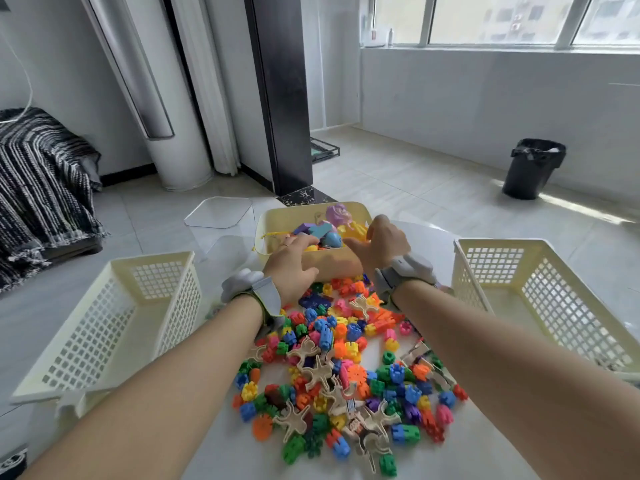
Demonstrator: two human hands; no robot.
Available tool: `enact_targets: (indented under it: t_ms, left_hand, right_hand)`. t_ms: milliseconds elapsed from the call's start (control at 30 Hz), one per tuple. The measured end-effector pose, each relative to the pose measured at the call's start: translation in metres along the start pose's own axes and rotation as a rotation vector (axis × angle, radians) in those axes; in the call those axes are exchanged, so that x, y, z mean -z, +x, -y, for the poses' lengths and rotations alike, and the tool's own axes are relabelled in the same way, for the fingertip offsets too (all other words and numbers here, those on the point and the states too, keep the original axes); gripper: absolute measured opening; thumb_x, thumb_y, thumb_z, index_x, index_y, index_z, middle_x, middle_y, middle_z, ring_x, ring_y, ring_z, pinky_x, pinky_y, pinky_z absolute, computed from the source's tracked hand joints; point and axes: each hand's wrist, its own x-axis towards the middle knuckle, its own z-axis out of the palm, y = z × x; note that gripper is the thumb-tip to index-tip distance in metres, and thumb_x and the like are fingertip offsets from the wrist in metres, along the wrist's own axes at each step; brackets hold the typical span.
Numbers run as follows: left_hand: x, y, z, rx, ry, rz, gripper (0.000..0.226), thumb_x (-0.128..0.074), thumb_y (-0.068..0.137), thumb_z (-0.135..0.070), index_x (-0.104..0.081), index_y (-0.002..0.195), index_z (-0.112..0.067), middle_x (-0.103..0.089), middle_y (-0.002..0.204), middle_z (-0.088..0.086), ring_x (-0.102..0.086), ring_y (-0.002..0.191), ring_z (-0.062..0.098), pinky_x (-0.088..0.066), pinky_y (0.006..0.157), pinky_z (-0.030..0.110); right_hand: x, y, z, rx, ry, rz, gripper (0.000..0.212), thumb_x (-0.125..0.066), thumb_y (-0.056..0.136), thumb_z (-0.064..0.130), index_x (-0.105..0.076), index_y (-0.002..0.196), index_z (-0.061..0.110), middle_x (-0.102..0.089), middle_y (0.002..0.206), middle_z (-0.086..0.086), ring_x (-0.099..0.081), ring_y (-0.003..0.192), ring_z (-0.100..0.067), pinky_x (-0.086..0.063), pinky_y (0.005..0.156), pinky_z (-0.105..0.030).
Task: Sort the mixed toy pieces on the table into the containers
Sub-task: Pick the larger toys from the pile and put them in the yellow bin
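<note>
A heap of small colourful plastic connector pieces point(346, 372) mixed with flat wooden figure pieces point(318, 372) lies on the white table in front of me. Beyond it stands a yellow bin point(277, 220) holding larger toys, among them a purple one point(337, 213). My left hand point(291, 268) grips the bin's near wall, fingers over the rim and thumb outside. My right hand point(379, 242) holds the bin at its near right corner, fingers curled over the rim. Both wrists wear grey bands.
A cream lattice basket point(104, 327) stands at the left of the table, another one point(554, 296) at the right. A clear lid point(218, 213) lies behind the bin. On the floor beyond are a black waste bin point(533, 168) and a striped blanket point(38, 188).
</note>
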Motion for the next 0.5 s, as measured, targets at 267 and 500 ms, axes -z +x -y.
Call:
enact_targets:
  t_ms: [267, 500]
  left_hand:
    - [-0.005, 0.009, 0.006, -0.019, -0.013, 0.017, 0.037, -0.056, 0.088, -0.010, -0.056, 0.123, -0.018, -0.045, 0.136, 0.005, -0.047, 0.123, 0.024, -0.041, 0.103, 0.036]
    - [-0.013, 0.004, 0.012, 0.008, -0.031, 0.008, 0.030, -0.054, 0.088, -0.006, -0.061, 0.116, -0.014, -0.048, 0.131, 0.008, -0.051, 0.117, 0.027, -0.042, 0.102, 0.037]
  right_hand:
    - [-0.018, 0.023, 0.006, 0.001, -0.161, -0.048, 0.041, -0.051, 0.093, 0.042, -0.066, 0.098, 0.004, -0.065, 0.101, -0.012, -0.056, 0.085, -0.024, -0.035, 0.067, -0.027]
    - [-0.017, 0.010, -0.002, 0.052, -0.161, 0.093, 0.033, -0.041, 0.096, 0.013, -0.061, 0.122, 0.017, -0.061, 0.124, -0.006, -0.056, 0.113, -0.026, -0.043, 0.085, -0.028]
